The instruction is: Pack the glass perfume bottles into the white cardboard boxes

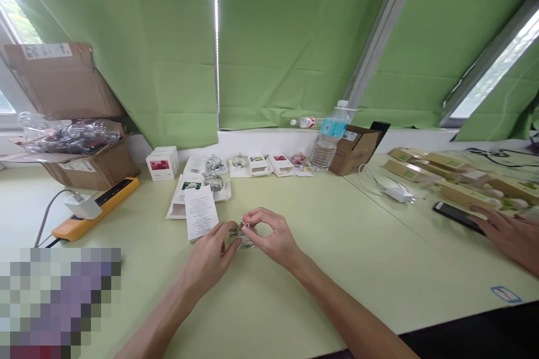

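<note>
My left hand (213, 251) is closed around the side of a small clear glass bottle (243, 241) low over the table. The fingers and thumb of my right hand (273, 235) pinch the bottle's silver top (244, 222). My fingers cover much of the glass. Just beyond my left hand, a white printed box (201, 213) leans on an opened white box (179, 202). Behind these, round glass pieces with loops on top (214, 181) sit on white cartons.
Along the wall stand a stack of white boxes (162, 164), a large water bottle (329, 143) and a cardboard box (356, 148). An orange power strip (96, 207) lies left. At right are a charger (399, 193), several long boxes (463, 193) and another person's hand (505, 233) on a black phone (457, 217).
</note>
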`<state>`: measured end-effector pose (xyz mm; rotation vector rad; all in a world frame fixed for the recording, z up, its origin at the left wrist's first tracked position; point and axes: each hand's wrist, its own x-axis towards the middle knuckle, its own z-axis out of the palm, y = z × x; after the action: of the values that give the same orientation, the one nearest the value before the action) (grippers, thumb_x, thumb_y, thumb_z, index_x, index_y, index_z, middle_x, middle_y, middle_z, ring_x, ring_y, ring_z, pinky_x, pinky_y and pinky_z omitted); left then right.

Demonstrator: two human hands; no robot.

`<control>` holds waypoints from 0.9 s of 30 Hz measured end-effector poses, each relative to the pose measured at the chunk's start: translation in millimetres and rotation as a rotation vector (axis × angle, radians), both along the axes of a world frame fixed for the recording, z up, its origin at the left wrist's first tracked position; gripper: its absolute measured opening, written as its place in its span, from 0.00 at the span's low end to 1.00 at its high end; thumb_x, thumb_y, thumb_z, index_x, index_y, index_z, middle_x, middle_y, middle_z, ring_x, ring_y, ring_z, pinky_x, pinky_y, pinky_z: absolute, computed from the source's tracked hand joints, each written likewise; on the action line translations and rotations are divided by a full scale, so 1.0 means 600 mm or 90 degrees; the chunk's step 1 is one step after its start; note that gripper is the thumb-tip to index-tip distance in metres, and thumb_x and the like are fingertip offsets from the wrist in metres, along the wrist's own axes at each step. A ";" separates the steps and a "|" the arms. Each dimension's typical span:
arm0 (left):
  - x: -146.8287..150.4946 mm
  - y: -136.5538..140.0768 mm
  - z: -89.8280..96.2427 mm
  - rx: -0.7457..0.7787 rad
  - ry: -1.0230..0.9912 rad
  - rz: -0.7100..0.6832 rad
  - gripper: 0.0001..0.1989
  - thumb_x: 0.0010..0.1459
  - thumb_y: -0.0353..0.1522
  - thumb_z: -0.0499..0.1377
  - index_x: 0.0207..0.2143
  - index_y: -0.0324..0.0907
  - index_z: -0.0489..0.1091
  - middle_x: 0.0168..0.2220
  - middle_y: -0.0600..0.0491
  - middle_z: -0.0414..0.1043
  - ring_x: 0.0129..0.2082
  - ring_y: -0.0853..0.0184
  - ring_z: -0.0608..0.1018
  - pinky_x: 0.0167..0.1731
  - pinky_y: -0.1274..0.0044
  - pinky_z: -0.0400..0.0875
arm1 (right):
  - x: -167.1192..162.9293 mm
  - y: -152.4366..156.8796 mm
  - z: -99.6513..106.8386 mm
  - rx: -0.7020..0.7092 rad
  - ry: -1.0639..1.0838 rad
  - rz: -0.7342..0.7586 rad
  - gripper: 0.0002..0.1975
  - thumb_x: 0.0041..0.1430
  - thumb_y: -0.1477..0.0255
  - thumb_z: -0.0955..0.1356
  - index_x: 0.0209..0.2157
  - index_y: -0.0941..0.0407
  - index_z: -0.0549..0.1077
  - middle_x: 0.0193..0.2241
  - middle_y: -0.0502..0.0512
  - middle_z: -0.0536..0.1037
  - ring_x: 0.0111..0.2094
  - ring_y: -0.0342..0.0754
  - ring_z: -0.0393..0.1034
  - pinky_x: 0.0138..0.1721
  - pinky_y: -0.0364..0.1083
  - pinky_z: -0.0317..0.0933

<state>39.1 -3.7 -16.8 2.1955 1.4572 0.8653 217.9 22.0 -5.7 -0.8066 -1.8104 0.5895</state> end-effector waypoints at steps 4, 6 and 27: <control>0.000 0.001 0.000 0.001 -0.004 -0.004 0.14 0.63 0.38 0.47 0.49 0.48 0.64 0.41 0.53 0.72 0.25 0.70 0.72 0.26 0.76 0.66 | 0.000 0.001 -0.002 0.002 -0.005 -0.001 0.03 0.54 0.74 0.68 0.27 0.54 0.70 0.33 0.54 0.76 0.31 0.46 0.71 0.37 0.47 0.67; 0.000 0.001 0.000 0.003 -0.006 -0.004 0.14 0.63 0.38 0.47 0.49 0.48 0.64 0.41 0.53 0.72 0.25 0.70 0.72 0.26 0.76 0.66 | -0.001 0.002 -0.003 0.003 -0.006 -0.002 0.03 0.54 0.73 0.68 0.27 0.54 0.69 0.33 0.55 0.75 0.32 0.46 0.71 0.37 0.47 0.67; -0.002 0.001 0.001 -0.007 0.012 -0.005 0.15 0.63 0.37 0.47 0.50 0.49 0.64 0.42 0.53 0.72 0.25 0.69 0.71 0.27 0.76 0.65 | -0.004 -0.001 0.015 -0.429 0.141 0.062 0.17 0.57 0.58 0.66 0.35 0.57 0.77 0.33 0.55 0.78 0.36 0.49 0.72 0.38 0.46 0.66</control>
<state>37.8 -3.1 -16.5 2.2047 1.4585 0.8340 215.3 21.2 3.2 -1.0435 -1.4522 1.3384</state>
